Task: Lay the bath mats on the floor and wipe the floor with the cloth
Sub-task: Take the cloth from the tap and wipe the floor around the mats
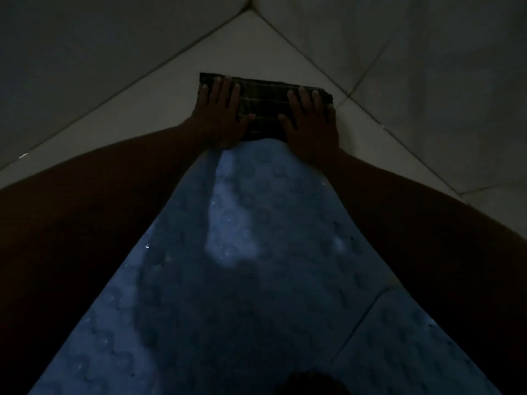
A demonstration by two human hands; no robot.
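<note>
A dark checked cloth (263, 105), folded into a flat rectangle, lies on the pale tiled floor (159, 106) near the room's corner. My left hand (221, 112) presses flat on its left part, fingers spread. My right hand (309, 121) presses flat on its right part, fingers spread. A blue bath mat (228, 280) with a raised pattern lies flat on the floor between my arms, its far edge meeting the cloth. A second blue bath mat (405, 346) lies beside it at the lower right, with a seam between them. The scene is dim.
Two pale walls (413, 38) meet in a corner just beyond the cloth. Bare floor tiles with dark grout lines run left and right of the mats. A dark rounded shape (310, 384) shows at the bottom edge.
</note>
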